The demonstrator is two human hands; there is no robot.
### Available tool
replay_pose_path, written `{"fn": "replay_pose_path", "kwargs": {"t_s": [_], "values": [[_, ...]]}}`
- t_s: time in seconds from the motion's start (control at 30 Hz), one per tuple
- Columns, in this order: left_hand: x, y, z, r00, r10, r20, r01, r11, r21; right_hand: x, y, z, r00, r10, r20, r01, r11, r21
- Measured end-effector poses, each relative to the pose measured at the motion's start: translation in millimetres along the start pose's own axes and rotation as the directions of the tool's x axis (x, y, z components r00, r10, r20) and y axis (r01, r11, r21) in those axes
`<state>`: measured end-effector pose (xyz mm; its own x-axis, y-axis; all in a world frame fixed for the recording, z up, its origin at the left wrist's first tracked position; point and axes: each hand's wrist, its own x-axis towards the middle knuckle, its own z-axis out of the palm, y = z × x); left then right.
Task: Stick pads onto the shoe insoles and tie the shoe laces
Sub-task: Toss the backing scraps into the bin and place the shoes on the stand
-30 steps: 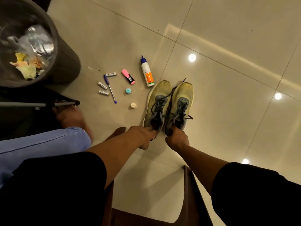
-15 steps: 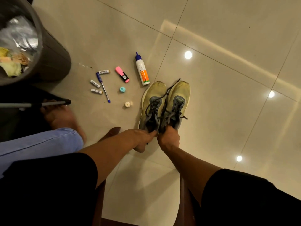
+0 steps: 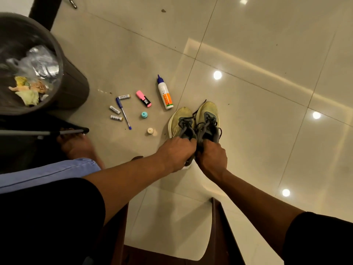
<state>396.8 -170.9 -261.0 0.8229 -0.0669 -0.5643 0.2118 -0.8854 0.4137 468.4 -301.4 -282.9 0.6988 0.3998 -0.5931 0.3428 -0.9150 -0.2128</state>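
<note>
Two yellowish shoes, left shoe [image 3: 180, 119] and right shoe [image 3: 208, 115], sit side by side touching on the floor, toes pointing away, dark laces [image 3: 198, 113] loose and untied.

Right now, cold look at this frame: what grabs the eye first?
The pair of yellow shoes at centre, side by side on the tiled floor, with the left hand and right hand each gripping a heel end. Just left of them lies a scatter: glue bottle, pink highlighter, blue pen, batteries. A dark bin with crumpled waste fills the upper left.
</note>
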Motion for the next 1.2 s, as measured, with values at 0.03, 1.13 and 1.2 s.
{"fn": "replay_pose_path", "kwargs": {"t_s": [0.03, 1.13, 1.2], "values": [[0, 3, -10, 1.0, -0.001, -0.012, 0.001, 1.0, -0.007, 0, -1, -10, 1.0, -0.02, -0.014, 0.02, 1.0, -0.01], [-432, 2, -202, 0.066, -0.259, -0.964, 0.527, 0.829, -0.186, -231, -304, -256, -0.089, -0.698, -0.71, 0.945, 0.166, -0.282], [-463, 0, -191, -0.01, -0.283, -0.959, 0.588, 0.774, -0.235, -250, -332, -243, -0.169, -0.721, -0.672, 0.951, 0.059, -0.302]]}}
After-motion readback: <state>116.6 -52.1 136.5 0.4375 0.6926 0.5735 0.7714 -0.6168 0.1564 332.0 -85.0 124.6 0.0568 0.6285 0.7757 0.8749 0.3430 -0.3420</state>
